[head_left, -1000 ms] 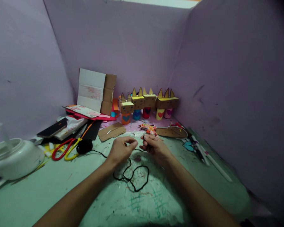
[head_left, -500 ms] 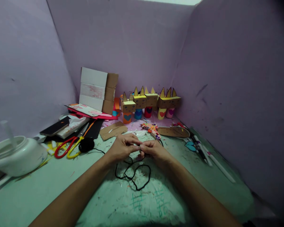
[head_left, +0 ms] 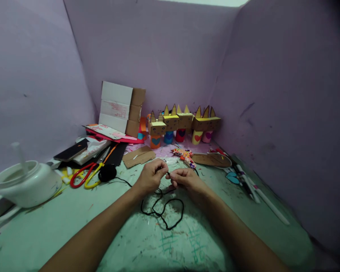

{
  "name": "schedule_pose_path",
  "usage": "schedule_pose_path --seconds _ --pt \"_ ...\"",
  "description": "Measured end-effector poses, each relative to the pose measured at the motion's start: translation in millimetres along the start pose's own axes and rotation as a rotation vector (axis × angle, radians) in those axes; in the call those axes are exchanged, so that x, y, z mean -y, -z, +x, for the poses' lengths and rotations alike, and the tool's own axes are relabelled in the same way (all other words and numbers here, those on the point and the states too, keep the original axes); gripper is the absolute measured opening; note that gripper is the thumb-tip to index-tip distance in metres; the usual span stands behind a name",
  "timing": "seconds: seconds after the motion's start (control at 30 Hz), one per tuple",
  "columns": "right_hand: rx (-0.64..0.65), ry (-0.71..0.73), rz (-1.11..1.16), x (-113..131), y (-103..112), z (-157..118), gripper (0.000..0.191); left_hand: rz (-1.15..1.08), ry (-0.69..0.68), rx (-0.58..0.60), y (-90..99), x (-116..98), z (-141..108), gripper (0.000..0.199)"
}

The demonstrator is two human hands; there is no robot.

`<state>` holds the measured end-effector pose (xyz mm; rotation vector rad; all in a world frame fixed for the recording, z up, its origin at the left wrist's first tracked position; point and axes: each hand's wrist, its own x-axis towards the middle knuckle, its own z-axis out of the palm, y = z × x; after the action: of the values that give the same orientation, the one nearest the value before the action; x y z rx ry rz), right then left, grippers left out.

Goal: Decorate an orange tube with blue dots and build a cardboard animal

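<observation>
Black yarn (head_left: 183,211) lies in loose loops on the green table cover below my hands, and a strand runs left to a black yarn ball (head_left: 107,173). My left hand (head_left: 152,176) pinches the yarn between thumb and curled fingers. Close to its right, my right hand (head_left: 185,179) holds the yarn between thumb and forefinger, with a short dark bit showing between the fingertips. Just beyond my right hand lies a star-like patterned piece (head_left: 184,155), and a dark cord shows beside it.
Scissors (head_left: 93,181) and a white pot (head_left: 25,187) are at the left. Cardboard figures (head_left: 158,129) stand along the back near a folded box (head_left: 116,105). Brown cardboard (head_left: 138,156) lies beyond my left hand; pens (head_left: 245,183) lie at the right.
My left fingers have curled in more, and a small gap has opened between the two hands' fingertips. The whole view has shifted slightly, so objects appear further right.
</observation>
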<state>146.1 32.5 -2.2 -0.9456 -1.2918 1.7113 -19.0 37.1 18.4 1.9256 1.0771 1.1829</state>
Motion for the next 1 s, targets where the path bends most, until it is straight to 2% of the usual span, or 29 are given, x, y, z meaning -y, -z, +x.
schedule_pose_path --seconds 0.27,0.5,0.67,0.87,0.93,1.0 --pt "-0.077 0.05 -0.067 1.5 2.0 0.8 0.04 0.019 0.058 -0.077 19.5 12.7 9.3 0.021" --pt "-0.214 0.168 -0.147 1.5 1.1 3.6 0.033 -0.101 0.151 -0.085 13.1 16.7 8.6 0.023" --pt "-0.292 0.28 -0.217 4.4 5.3 4.7 0.028 -0.289 0.312 0.012 -1.6 19.0 5.3 0.031" --pt "-0.301 0.382 -0.252 4.3 7.8 4.3 0.028 -0.803 0.462 0.193 -15.9 6.4 -1.4 0.036" --pt "-0.309 0.437 -0.32 4.1 9.6 4.9 0.028 -0.722 0.445 0.216 -19.0 4.0 -2.0 0.041" --pt "-0.33 0.491 -0.397 5.5 13.7 5.1 0.025 -0.548 0.418 0.177 -20.5 4.2 -1.6 0.041"
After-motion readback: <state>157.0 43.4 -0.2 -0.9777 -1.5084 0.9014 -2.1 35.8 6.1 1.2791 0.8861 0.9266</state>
